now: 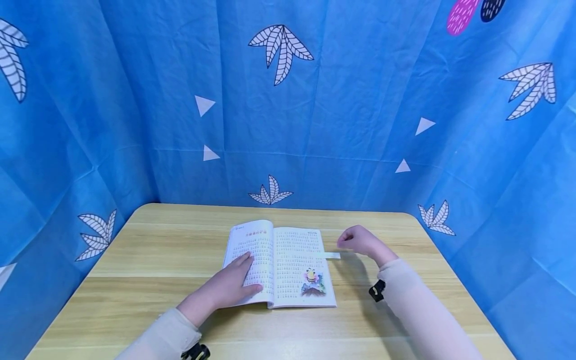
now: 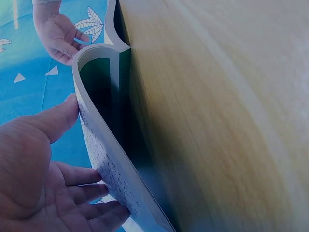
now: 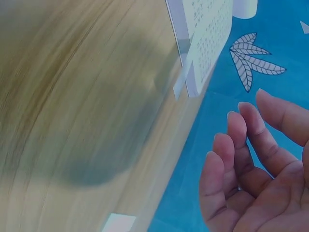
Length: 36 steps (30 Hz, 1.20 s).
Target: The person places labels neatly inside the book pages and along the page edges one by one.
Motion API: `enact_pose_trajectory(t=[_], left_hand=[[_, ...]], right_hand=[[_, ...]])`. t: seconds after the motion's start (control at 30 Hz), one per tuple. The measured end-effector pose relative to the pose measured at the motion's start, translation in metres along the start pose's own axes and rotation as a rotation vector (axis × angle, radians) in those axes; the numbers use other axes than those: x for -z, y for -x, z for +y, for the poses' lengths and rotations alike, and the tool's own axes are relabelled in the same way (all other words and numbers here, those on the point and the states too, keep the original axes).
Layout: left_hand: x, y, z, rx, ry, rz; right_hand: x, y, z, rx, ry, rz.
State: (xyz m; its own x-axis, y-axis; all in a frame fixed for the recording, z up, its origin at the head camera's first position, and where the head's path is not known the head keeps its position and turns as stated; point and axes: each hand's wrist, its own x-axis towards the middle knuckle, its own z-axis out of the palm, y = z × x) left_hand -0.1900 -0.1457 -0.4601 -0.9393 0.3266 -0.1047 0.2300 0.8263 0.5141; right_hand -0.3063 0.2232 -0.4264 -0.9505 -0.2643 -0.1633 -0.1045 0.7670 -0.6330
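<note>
An open book (image 1: 297, 280) with printed text lies on the table, a cartoon bee on its right page. My left hand (image 1: 229, 282) rests on the left page, fingers spread; in the left wrist view the fingertips of the left hand (image 2: 63, 179) touch that page, which bows up from the spine. A white paper strip (image 1: 332, 255) lies across the right page and sticks out past its outer edge. My right hand (image 1: 360, 239) hovers just right of the strip, apart from it. In the right wrist view the right hand's fingers (image 3: 236, 130) are loosely bent and hold nothing.
The light wooden table (image 1: 157, 260) has rounded far corners. A blue curtain (image 1: 279, 120) with leaf and triangle prints hangs behind it and at both sides. A small white patch (image 3: 119, 222) shows at the bottom of the right wrist view; its kind is unclear.
</note>
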Motion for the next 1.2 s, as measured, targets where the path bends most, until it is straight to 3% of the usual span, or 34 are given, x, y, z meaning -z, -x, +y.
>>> enact_pose_trajectory(t=[0.73, 1.2], left_hand=[[0.001, 0.001, 0.001, -0.007, -0.004, 0.005], [0.001, 0.0, -0.002, -0.006, -0.022, 0.002]], right_hand=[[0.023, 0.018, 0.013, 0.024, 0.0, 0.049], [0.038, 0.03, 0.02, -0.02, -0.043, 0.063]])
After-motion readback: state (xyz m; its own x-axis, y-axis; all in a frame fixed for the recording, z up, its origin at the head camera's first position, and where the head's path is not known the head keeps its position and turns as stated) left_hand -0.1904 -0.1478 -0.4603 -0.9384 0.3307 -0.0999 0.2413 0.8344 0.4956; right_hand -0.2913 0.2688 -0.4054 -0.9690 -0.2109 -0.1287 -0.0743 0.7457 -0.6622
